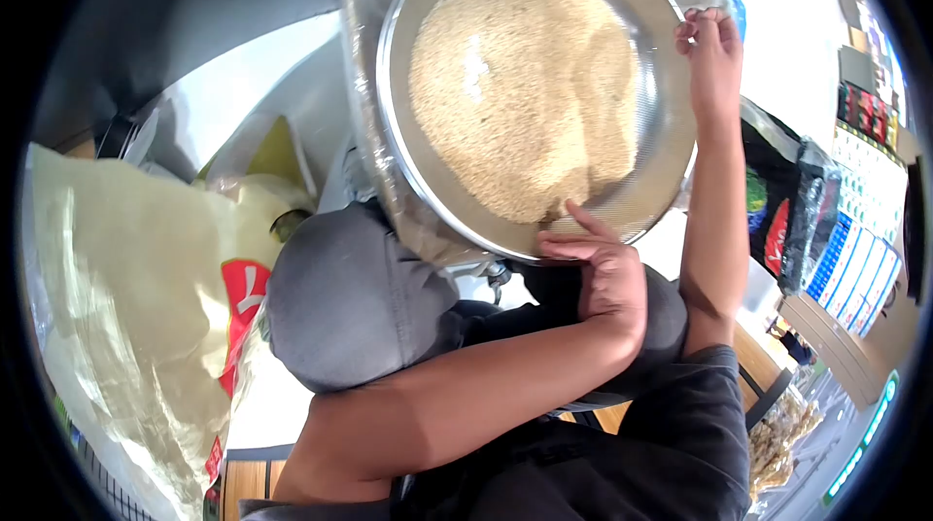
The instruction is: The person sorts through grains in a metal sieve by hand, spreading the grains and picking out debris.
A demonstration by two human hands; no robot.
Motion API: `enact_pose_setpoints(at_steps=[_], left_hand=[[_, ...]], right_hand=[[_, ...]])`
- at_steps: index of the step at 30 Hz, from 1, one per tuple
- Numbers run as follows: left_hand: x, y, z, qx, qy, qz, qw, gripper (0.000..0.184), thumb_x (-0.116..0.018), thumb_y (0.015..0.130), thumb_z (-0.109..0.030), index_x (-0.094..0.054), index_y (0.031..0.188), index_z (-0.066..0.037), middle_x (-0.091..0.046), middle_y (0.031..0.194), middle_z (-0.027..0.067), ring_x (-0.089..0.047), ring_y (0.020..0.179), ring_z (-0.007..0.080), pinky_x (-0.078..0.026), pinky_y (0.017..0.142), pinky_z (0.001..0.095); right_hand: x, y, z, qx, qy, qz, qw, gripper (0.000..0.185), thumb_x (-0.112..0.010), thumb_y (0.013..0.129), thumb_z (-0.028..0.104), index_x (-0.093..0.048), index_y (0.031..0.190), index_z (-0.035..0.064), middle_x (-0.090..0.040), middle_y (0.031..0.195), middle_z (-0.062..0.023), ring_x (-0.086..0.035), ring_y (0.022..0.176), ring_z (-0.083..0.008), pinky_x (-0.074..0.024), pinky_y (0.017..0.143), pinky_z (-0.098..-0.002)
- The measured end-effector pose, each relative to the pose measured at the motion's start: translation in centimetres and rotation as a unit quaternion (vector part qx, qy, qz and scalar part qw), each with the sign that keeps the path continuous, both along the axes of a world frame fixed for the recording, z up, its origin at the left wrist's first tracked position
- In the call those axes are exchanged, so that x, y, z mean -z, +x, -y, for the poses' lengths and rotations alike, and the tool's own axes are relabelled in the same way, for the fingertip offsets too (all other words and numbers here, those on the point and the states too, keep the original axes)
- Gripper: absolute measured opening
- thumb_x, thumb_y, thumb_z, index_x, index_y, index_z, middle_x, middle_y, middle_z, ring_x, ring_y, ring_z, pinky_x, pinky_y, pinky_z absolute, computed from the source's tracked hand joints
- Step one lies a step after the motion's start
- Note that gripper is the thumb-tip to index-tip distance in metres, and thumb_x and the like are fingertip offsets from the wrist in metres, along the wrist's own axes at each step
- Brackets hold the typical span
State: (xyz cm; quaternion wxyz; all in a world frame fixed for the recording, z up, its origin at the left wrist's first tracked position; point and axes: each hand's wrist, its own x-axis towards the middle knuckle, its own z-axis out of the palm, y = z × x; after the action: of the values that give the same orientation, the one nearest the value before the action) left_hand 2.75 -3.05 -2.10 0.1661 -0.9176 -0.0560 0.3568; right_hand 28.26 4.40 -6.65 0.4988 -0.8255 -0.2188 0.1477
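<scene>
A large round metal sieve (393,118) holds a broad heap of small pale tan grains (520,84), too small to name. Clear plastic bag material (362,84) surrounds its rim. My left hand (607,263) reaches over the sieve's near edge, fingers stretched and apart, with the fingertips at the grains' lower border. At the sieve's right side, my right hand (712,40) has its fingers curled in a pinch at the plastic bag's edge, close beside the metal rim. Whether it also grips the rim is hard to see.
My knees (360,297) are just below the sieve. A large, translucent yellowish bag (126,317) with red marks stands at the left. Black packaging (792,220) lies to the right, near a blue-and-white printed sheet (855,273). Another clear bag (782,434) holds brownish contents.
</scene>
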Motion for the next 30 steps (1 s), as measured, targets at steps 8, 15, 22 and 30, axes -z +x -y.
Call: enact_pose_setpoints(at_steps=[8,15,22,30], left_hand=[[-0.4,-0.3,-1.4,0.066,-0.013,0.006,0.998,0.037,-0.058,0.095,0.002,-0.058,0.13,0.012,-0.065,0.129,0.0252,-0.076,0.088,0.0384,-0.067,0.067,0.049],[-0.1,-0.1,-0.4,0.015,0.005,-0.008,1.0,0.039,-0.057,0.095,0.001,-0.056,0.133,0.012,-0.069,0.124,0.0229,-0.076,0.087,0.0353,-0.067,0.072,0.0472],[-0.8,0.0,-0.8,-0.029,0.005,0.002,1.0,0.039,-0.052,0.098,-0.003,-0.055,0.136,0.01,-0.075,0.104,0.0201,-0.077,0.088,0.0311,-0.066,0.076,0.046],[-1.4,-0.3,-1.4,-0.01,0.007,0.024,1.0,0.036,-0.049,0.103,-0.012,-0.058,0.132,0.008,-0.076,0.094,0.018,-0.076,0.08,0.0251,-0.066,0.076,0.0411]], right_hand=[[-1.0,1.7,2.0,0.142,0.06,-0.105,0.982,0.014,-0.051,0.107,0.016,-0.056,0.105,0.0025,-0.059,0.09,-0.0053,-0.06,0.07,-0.0127,-0.0465,0.053,-0.0276],[-0.6,1.8,1.8,0.14,0.052,-0.105,0.983,0.016,-0.052,0.107,0.018,-0.06,0.107,0.0037,-0.06,0.089,-0.0033,-0.06,0.069,-0.0118,-0.0457,0.054,-0.0264],[0.4,-5.3,-1.0,-0.249,-0.103,0.03,0.963,0.017,-0.063,0.101,0.017,-0.071,0.112,0.0066,-0.049,0.067,0.0068,-0.041,0.059,-0.0024,-0.0341,0.052,-0.0223],[3.6,-13.1,-4.2,-0.551,-0.128,0.093,0.819,0.014,-0.072,0.085,0.013,-0.073,0.098,0.0076,-0.073,0.085,-0.0098,-0.07,0.078,-0.0291,-0.0544,0.072,-0.0398]])
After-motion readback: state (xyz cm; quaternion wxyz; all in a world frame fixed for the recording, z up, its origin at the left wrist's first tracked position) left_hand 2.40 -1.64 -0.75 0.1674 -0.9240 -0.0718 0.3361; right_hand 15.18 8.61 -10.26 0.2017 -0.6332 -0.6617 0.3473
